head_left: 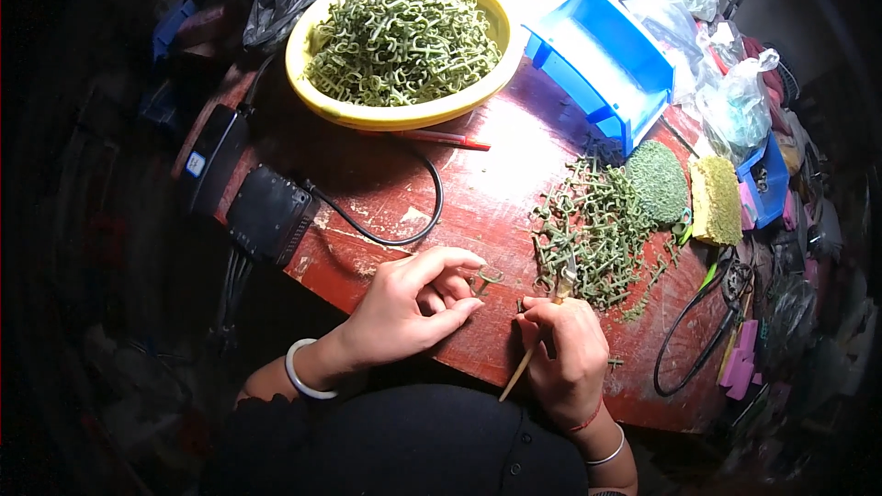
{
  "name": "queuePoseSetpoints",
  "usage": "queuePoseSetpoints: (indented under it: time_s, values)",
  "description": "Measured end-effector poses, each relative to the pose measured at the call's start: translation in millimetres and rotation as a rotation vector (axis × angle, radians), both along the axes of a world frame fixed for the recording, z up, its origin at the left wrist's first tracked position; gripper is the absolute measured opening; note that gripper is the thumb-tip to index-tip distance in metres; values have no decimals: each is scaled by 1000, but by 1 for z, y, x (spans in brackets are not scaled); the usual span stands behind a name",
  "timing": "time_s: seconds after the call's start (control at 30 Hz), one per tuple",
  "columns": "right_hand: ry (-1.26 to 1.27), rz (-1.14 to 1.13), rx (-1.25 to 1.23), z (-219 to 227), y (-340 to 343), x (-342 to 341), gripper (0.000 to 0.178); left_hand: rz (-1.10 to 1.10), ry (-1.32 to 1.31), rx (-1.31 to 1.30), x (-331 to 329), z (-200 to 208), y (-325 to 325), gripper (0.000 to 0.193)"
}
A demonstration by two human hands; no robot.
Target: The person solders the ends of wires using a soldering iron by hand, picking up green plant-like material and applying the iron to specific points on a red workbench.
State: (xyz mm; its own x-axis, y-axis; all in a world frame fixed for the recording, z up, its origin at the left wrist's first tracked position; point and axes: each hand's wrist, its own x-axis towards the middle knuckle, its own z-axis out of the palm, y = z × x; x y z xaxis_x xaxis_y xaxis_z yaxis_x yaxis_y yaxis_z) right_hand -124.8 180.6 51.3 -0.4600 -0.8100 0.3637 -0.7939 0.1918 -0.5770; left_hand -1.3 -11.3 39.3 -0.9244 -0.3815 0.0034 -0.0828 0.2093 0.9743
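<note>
Small green pieces at the near edge of my red table

My left hand [413, 303] pinches one small green piece [487, 277] at its fingertips, close to the table [386, 193] edge where the light falls strongest. My right hand [562, 349] is closed around a thin wooden-handled tool [528, 358], its tip pointing toward the loose pile of green pieces [593, 230] just beyond, so the pile sits within easy reach. The yellow basin [400, 115] heaped with the same pieces stands farther back, out of the way. A blue plastic bin [602, 60] lies tipped open to the right, with clear plastic bags [735, 101] bunched behind it. A black box [271, 213] with a small pale sticker nearby rests at the left edge, its cable [427, 211] looping across the wood.
</note>
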Motion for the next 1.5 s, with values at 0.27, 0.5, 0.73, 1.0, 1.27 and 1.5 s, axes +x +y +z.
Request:
queuePoseSetpoints:
  time_s: [0.27,0.5,0.73,1.0,1.27,1.5]
  values:
    - [145,43,27,-8,3,1,25,0,9,-19,-1,0,0,37]
    - [66,4,-9,-7,4,2,23,-5,0,3,1,1,-1,40]
    - [54,-18,-34,0,0,1,24,-10,4,-3,1,2,-1,40]
    - [57,33,32,1,2,1,23,-5,-10,13,1,2,-2,39]
    - [35,-66,-23,6,16,0,29,-27,-26,37,1,3,-3,38]
    - [-624,-93,-350,23,28,7,42,-134,-234,662,4,23,-5,33]
